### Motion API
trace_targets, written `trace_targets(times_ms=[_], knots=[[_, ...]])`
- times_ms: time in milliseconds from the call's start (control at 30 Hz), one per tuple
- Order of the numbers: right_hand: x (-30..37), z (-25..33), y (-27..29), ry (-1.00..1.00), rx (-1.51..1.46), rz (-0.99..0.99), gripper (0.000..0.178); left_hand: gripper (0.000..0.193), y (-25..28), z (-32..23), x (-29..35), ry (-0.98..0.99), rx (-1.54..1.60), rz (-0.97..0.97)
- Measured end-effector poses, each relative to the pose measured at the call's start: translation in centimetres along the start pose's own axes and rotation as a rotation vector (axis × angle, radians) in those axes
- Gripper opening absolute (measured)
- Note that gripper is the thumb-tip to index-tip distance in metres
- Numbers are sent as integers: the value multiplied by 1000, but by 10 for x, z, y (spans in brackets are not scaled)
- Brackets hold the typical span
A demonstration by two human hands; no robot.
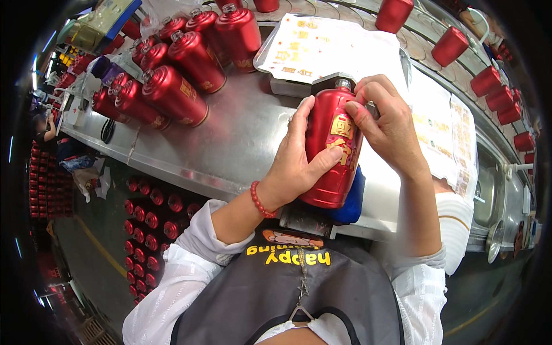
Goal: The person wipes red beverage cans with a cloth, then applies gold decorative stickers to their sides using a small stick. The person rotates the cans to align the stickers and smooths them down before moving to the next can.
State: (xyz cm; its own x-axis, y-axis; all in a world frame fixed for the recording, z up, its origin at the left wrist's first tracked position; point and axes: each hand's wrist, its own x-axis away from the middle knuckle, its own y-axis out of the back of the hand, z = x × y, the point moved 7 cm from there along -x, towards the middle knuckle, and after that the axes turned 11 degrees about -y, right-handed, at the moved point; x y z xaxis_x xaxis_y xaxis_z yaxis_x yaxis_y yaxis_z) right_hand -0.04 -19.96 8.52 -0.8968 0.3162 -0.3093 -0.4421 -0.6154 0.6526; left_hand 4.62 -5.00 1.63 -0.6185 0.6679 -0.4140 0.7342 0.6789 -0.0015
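A glossy red bottle (326, 184) with gold character decals leans over the metal bench's near edge, its clear neck pointing away from me. Wrapped round its left side is my left hand (294, 167), the thumb lying across the lower decal. My right hand (389, 123) is closed at the bottle's upper right side, its thumb pressed against the surface beside the upper decal and its fingers bent behind the shoulder. Whether a small piece sits between those fingers is hidden. Under the bottle's base shows a blue cloth (353, 201). Just beyond it lies a white sheet of gold decals (322, 43).
Several red bottles (175, 95) stand grouped at the bench's left. More decal sheets (443, 129) lie to the right. Along the far side, a conveyor (422, 52) carries spaced red bottles. Crowded red bottles (150, 241) stand below the bench at left; a metal sink (489, 178) is at right.
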Motion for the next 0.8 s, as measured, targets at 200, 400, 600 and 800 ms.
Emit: trace_targets(times_ms=[200,400,600,800], knots=[[11,-11,22,-37,25,-254,28,63,13,10,-15,-19,156,-124],[41,-39,-15,-231,-246,-85,51,52,19,21,-39,24,-69,10],[40,-30,-22,-222,-209,-119,57,48,22,29,-43,74,-13,-18],[38,-29,-24,-238,-215,-118,55,50,20,26,-54,50,-178,-30]])
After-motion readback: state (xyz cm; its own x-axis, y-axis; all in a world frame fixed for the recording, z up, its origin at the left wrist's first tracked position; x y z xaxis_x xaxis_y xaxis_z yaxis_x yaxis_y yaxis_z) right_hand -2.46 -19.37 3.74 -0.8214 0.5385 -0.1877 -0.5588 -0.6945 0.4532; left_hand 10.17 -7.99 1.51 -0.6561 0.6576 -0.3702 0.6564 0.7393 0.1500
